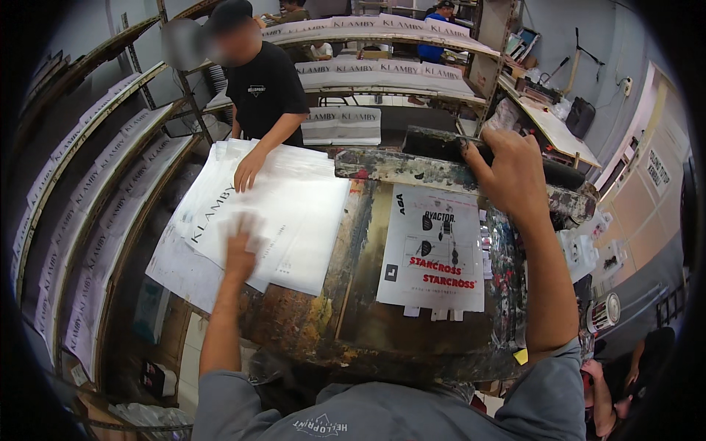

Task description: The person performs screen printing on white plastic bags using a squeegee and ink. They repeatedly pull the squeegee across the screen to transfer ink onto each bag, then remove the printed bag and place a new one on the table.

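Observation:
Over a pile of white printed plastic sheets (305, 257) at the left, my left hand (241, 246) is smeared by motion, so I cannot make out its fingers or whether it holds anything. My right hand (512, 165) is closed round the top of a dark, ink-stained frame bar (441, 144) at the far side of the worktable. Between my arms, a single sheet with black and red print (430, 253) lies flat on the table's dark, shiny panel (360, 316). A paint-spattered pale board (412, 170) runs along behind that sheet.
Across the table a person in a black shirt (265, 95) has a hand on the sheet pile. Racks with printed sheets (92, 213) line the left, and more shelves (390, 70) stand behind. A paint can (603, 312) sits at the right; other people are in the background and lower right.

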Tool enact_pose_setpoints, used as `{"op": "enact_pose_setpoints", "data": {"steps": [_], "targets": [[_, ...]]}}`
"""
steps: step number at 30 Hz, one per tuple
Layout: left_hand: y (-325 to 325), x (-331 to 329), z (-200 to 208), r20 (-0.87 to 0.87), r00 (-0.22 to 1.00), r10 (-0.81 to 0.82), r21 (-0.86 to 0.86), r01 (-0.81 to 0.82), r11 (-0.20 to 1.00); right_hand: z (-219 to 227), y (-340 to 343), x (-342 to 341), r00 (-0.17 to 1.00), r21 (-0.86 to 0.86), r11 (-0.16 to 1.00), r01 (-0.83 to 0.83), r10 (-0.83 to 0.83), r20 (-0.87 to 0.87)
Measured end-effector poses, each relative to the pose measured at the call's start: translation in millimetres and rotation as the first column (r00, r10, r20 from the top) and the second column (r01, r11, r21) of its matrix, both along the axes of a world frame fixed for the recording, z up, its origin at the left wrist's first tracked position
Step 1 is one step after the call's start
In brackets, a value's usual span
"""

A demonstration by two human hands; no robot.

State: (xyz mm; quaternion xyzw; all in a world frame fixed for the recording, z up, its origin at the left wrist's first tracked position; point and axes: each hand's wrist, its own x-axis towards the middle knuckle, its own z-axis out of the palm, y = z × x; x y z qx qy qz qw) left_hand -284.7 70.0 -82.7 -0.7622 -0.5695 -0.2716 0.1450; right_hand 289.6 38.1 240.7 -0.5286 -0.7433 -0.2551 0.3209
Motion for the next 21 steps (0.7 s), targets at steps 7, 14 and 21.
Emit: {"op": "enact_pose_setpoints", "data": {"steps": [7, 14, 21], "targets": [[19, 228, -7, -0.109, 0.832, -0.544, -0.545, 0.407, 0.732, 11, 16, 2, 0.999, 0.000, 0.999, -0.033, 0.033, -0.032], [8, 464, -50, 0.057, 0.737, -0.674, -0.324, 0.652, 0.686, 5, 39, 19, 0.994, 0.106, 0.991, -0.080, 0.087, -0.062], [-13, 529, -42, 0.107, 0.718, -0.688, -0.409, 0.662, 0.628, 33, 39, 27, 0.992, -0.080, 0.990, -0.113, 0.108, -0.063]]}}
